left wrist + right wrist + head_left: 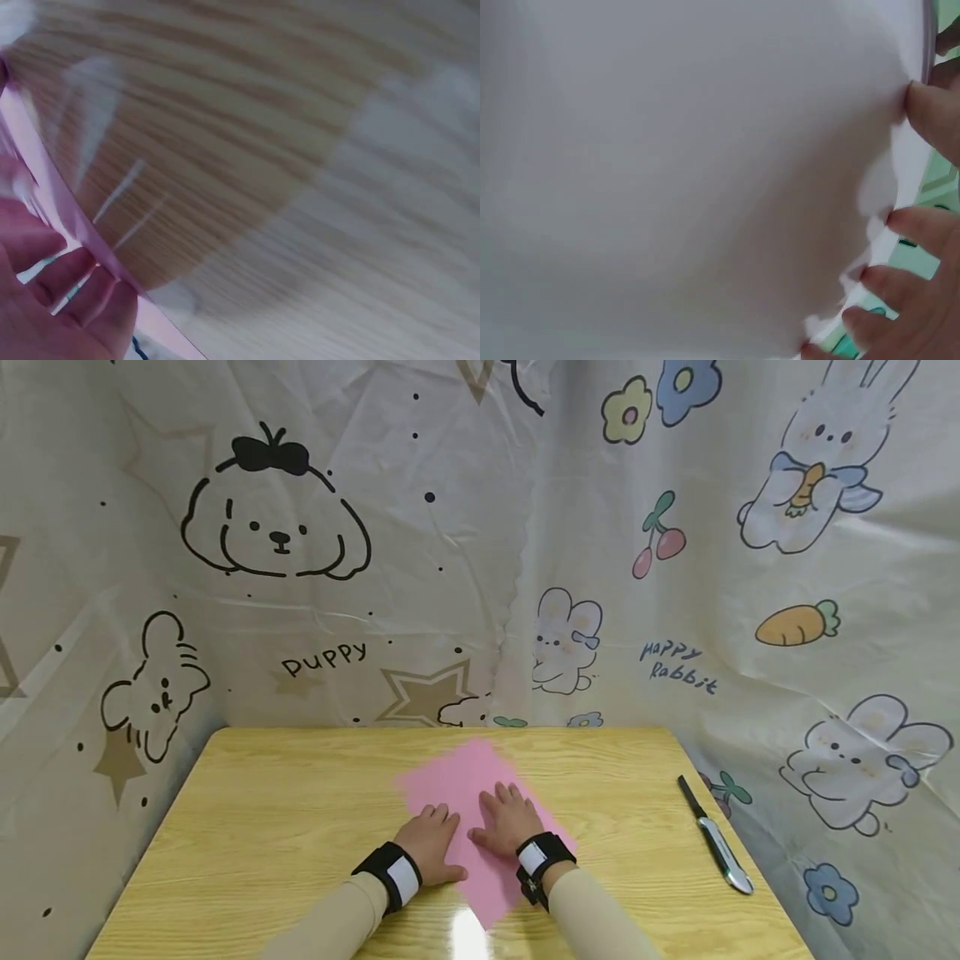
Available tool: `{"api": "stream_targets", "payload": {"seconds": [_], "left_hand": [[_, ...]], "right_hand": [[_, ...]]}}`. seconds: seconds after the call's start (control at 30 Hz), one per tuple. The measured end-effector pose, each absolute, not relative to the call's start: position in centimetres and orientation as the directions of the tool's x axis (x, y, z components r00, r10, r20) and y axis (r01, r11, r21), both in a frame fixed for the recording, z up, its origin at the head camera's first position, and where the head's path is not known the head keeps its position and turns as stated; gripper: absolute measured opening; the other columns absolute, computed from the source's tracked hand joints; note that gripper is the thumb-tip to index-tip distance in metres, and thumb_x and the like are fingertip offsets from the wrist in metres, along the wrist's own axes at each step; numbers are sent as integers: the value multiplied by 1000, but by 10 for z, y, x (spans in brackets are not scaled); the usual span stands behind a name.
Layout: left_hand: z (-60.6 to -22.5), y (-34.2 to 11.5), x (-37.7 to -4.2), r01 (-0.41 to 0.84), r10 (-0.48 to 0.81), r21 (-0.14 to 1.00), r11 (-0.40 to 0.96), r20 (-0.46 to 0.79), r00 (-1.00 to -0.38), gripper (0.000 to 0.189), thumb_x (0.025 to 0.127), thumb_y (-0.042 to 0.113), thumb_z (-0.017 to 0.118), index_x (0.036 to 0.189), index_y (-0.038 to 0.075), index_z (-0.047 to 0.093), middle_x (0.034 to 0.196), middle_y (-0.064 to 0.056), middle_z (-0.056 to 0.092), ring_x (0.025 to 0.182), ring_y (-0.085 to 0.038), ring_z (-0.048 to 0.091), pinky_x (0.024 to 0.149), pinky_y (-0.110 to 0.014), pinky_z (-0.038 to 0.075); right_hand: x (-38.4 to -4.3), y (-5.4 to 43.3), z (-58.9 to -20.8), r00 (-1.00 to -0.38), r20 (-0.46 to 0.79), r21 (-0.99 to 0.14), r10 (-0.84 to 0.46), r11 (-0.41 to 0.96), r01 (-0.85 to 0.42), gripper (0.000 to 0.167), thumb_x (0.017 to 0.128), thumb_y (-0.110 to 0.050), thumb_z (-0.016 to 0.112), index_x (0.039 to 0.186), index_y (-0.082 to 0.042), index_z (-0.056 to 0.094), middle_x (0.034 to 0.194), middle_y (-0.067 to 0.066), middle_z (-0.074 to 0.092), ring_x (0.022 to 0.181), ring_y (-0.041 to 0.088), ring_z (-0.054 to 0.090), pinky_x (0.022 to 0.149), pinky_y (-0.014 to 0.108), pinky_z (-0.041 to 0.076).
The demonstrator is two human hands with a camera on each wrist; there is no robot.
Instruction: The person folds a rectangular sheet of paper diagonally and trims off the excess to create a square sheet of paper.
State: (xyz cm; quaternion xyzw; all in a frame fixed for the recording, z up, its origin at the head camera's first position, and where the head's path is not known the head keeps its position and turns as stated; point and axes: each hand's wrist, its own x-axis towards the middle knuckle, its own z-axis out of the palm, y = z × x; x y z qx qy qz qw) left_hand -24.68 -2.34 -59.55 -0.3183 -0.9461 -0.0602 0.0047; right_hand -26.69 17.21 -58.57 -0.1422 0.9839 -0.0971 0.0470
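Observation:
A pink sheet of paper [450,775] lies flat on the wooden table, turned so that one corner points towards me. My left hand [430,845] rests at its left edge, thumb apart from the other fingers. On the right half of the sheet, my right hand [510,820] presses down with its fingers spread. The left wrist view has the left fingers [91,292] along the pink paper's edge [71,217]. In the right wrist view, the right fingertips [892,217] touch a pale, washed-out surface. Neither hand grips anything.
Near the right edge of the wooden table [247,827] lies a knife [716,839] with a dark blade and a silver-and-black handle. A pale curtain [450,593] printed with cartoon animals hangs behind the table and along both sides. Each wrist wears a black strap [390,872].

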Motion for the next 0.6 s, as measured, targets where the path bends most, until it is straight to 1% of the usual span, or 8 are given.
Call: {"api": "stream_targets", "payload": {"seconds": [0.07,0.2,0.27,0.3,0.37,0.47,0.53,0.6], "left_hand": [[-591,-33,-244,576,577,121,808,29,-816,90,71,68,72,129,1,57,111,-13,53,99,-28,51,82,-40,50],[-582,-47,-238,505,507,123,855,9,-862,84,67,65,77,116,-1,62,100,-11,50,90,-27,49,72,-41,50],[-579,-52,-234,480,483,122,869,7,-876,83,64,65,79,111,-2,62,97,-11,50,89,-27,49,71,-41,50],[-578,-54,-233,479,482,132,868,8,-876,84,63,64,80,110,-3,62,99,-12,51,92,-28,50,75,-42,50],[-578,-57,-231,496,503,160,854,-5,-864,90,63,64,79,119,-4,60,114,-17,55,106,-34,52,87,-46,48],[-581,-63,-230,531,552,218,819,-45,-832,98,66,65,77,137,3,52,142,-24,44,131,-42,40,106,-51,35],[-584,-65,-230,535,568,250,807,-81,-819,100,68,66,75,145,11,46,152,-23,33,139,-45,28,111,-54,27],[-586,-67,-231,533,571,263,804,-97,-815,99,69,67,73,148,14,43,154,-22,29,140,-44,25,112,-54,26]], "right_hand": [[-261,172,-584,-953,-67,-193,-295,941,-278,71,85,-56,64,142,-14,50,150,21,37,138,44,31,106,62,31],[-253,170,-587,-943,-70,-177,-326,934,-310,76,84,-60,63,144,-16,48,151,19,37,139,41,32,108,59,30],[-252,167,-591,-933,-72,-169,-352,926,-336,78,83,-62,62,145,-17,47,152,18,36,140,40,31,109,57,29],[-252,166,-592,-929,-75,-169,-363,923,-347,79,83,-63,61,146,-18,46,153,17,35,140,40,30,109,57,29],[-253,162,-596,-920,-73,-165,-384,915,-369,80,83,-65,60,147,-19,45,154,16,34,141,39,29,110,56,28],[-256,158,-599,-913,-72,-153,-401,909,-387,81,83,-67,58,148,-20,43,155,15,31,141,39,28,111,55,27],[-256,156,-599,-910,-73,-148,-407,907,-394,81,84,-67,57,149,-20,42,155,15,31,142,38,27,111,55,27],[-255,155,-597,-906,-78,-149,-416,903,-402,83,83,-68,58,149,-20,41,156,15,30,142,38,27,111,55,26]]}}
